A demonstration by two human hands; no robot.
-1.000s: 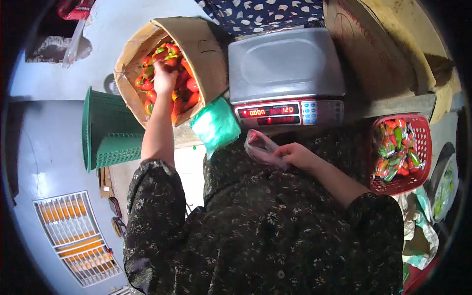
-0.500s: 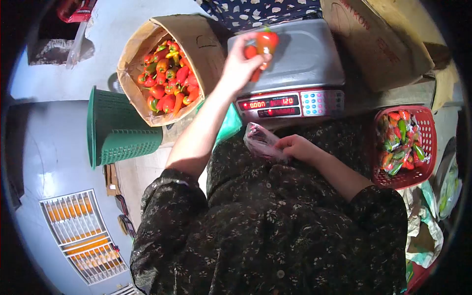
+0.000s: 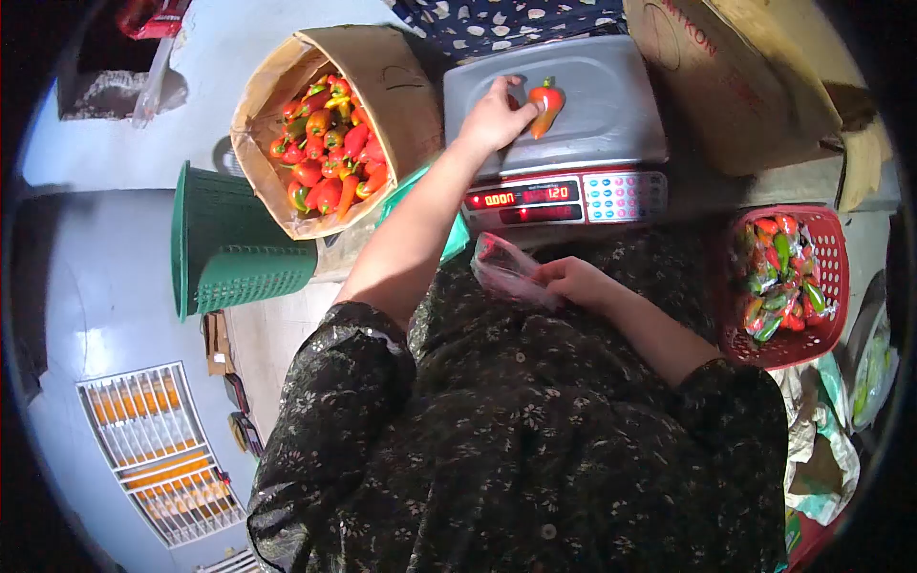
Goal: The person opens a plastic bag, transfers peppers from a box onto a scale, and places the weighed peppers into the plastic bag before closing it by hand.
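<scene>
My left hand point(image 3: 499, 115) is over the grey pan of the scale point(image 3: 607, 119), with its fingers curled round a red pepper mostly hidden beneath them. Just right of its thumb, a red-orange pepper point(image 3: 545, 107) with a green stem lies on the pan. The red display below reads 0.00 and 1.20. My right hand point(image 3: 573, 282) pinches the edge of a clear plastic bag point(image 3: 506, 270) in front of the scale. To the left, a cardboard box point(image 3: 396, 100) holds several red and green peppers point(image 3: 330, 153).
A green basket point(image 3: 244, 248) lies on its side at left. At right, bagged peppers point(image 3: 781, 272) sit in a red basket point(image 3: 833, 277). Folded green plastic point(image 3: 456, 239) is beside the box. A large carton point(image 3: 735, 95) stands right of the scale, with patterned cloth point(image 3: 506, 24) behind it.
My left hand has gone from inside the box to the scale, carrying peppers. One pepper now rests on the pan. My right hand still holds the bag.
</scene>
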